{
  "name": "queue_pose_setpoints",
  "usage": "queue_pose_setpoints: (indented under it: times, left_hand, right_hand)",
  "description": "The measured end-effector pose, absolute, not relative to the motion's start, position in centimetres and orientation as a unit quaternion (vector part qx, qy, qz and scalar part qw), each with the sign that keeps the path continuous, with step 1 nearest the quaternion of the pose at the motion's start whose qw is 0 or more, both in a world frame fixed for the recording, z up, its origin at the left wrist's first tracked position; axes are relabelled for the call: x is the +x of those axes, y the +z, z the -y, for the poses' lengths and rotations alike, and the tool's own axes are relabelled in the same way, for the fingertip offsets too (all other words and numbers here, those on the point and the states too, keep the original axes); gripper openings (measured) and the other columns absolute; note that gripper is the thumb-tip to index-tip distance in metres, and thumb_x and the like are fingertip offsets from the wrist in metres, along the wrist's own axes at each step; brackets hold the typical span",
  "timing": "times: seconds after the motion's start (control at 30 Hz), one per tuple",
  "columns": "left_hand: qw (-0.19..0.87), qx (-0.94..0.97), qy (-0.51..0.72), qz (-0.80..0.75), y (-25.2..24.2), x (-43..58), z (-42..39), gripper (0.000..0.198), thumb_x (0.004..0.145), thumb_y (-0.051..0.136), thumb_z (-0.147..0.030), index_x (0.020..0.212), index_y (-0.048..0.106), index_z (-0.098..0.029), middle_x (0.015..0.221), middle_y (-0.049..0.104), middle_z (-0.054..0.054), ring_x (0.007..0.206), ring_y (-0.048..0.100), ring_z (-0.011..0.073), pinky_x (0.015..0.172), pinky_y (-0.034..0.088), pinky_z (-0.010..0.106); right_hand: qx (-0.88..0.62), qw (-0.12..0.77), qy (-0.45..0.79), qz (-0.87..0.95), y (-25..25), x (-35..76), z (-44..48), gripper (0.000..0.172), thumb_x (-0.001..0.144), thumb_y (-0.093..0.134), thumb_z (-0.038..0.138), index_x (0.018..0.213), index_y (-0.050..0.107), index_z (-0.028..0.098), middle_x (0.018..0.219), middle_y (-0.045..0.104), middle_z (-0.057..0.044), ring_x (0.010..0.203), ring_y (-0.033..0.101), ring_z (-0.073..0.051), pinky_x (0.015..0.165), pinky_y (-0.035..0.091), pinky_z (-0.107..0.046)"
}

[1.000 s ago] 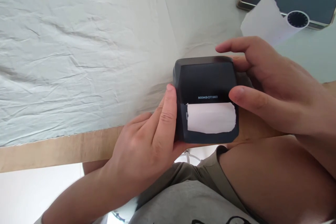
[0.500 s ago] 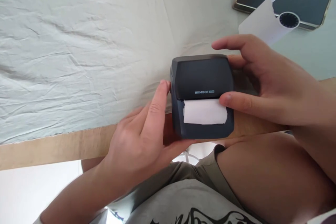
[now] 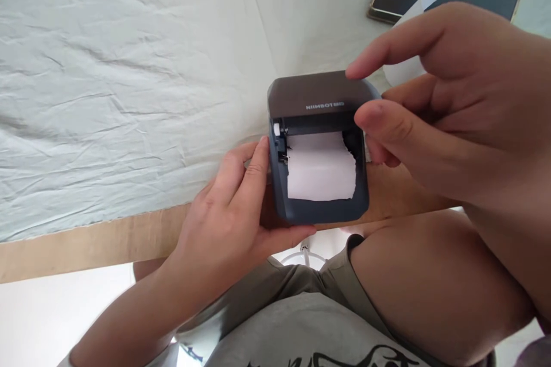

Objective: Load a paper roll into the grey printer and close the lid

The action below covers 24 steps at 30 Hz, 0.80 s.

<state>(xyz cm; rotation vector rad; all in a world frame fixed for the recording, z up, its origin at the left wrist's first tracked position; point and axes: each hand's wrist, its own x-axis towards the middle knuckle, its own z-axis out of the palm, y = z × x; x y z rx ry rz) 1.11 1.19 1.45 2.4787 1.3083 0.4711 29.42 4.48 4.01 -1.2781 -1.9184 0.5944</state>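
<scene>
A small dark blue label printer (image 3: 321,212) marked NIIMBOT is held at the table's near edge. Its lid (image 3: 310,92) is raised, and a strip of white paper (image 3: 321,175) with a ragged right edge lies across the opening and over the front. My left hand (image 3: 232,212) grips the printer's left side, fingers along the side and thumb under its front edge. At the lid's right end is my right hand (image 3: 447,92), with index finger and thumb pinching the lid; the other fingers curl beside the printer's right side.
A phone (image 3: 469,0) in a clear case lies at the back right. Partly behind my right hand, a curled white paper roll (image 3: 400,71) leans by it. A wrinkled pale cloth (image 3: 129,97) covers the table, leaving its wooden edge (image 3: 86,246) bare. My legs are below.
The printer's lid has swung up from closed, exposing the inside and more of the paper. My right hand has moved up onto the lid; my left hand keeps its hold.
</scene>
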Motion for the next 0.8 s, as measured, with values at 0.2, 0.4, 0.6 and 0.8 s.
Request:
queue_pose_setpoints:
  times: [0.2, 0.4, 0.6, 0.8]
  left_hand:
    - [0.131, 0.861, 0.158, -0.464, 1.3, 1.1, -1.0, 0.114, 0.091, 0.098, -0.076, 0.178, 0.047, -0.021, 0.145, 0.082, 0.015, 0.124, 0.089, 0.0374, 0.095, 0.077, 0.043]
    - [0.168, 0.86, 0.15, -0.458, 1.8, 1.3, -1.3, 0.108, 0.093, 0.099, -0.069, 0.175, 0.052, -0.017, 0.153, 0.083, 0.018, 0.13, 0.088, 0.0394, 0.104, 0.075, 0.045]
    - [0.163, 0.861, 0.132, -0.464, 1.6, 0.8, -1.2, 0.109, 0.105, 0.074, -0.089, 0.178, 0.05, -0.012, 0.095, 0.088, 0.006, 0.081, 0.087, 0.0304, 0.069, 0.063, 0.037]
    - [0.162, 0.857, 0.114, -0.476, 1.3, 0.5, -1.1, 0.113, 0.106, 0.063, -0.095, 0.18, 0.049, -0.01, 0.077, 0.077, 0.001, 0.064, 0.074, 0.0256, 0.063, 0.052, 0.036]
  right_hand:
    - [-0.548, 0.391, 0.192, 0.714, 4.7, 28.8, -4.9, 0.03, 0.117, 0.066, 0.055, 0.123, 0.072, 0.026, 0.095, 0.071, 0.0, 0.071, 0.072, -0.007, 0.054, 0.051, -0.026]
    - [-0.513, 0.37, 0.191, 0.751, 4.9, 28.0, -5.4, 0.021, 0.109, 0.071, 0.031, 0.092, 0.061, 0.024, 0.099, 0.078, 0.004, 0.08, 0.073, -0.008, 0.059, 0.049, -0.028]
    - [-0.529, 0.18, 0.176, 0.81, 5.5, 27.6, -7.1, 0.01, 0.099, 0.077, 0.028, 0.095, 0.069, 0.026, 0.073, 0.064, 0.005, 0.065, 0.054, -0.01, 0.078, 0.05, -0.039]
    - [-0.541, -0.012, 0.15, 0.828, 6.7, 28.2, -9.3, 0.018, 0.101, 0.085, 0.046, 0.104, 0.076, 0.03, 0.079, 0.068, -0.002, 0.076, 0.061, -0.017, 0.069, 0.044, -0.039]
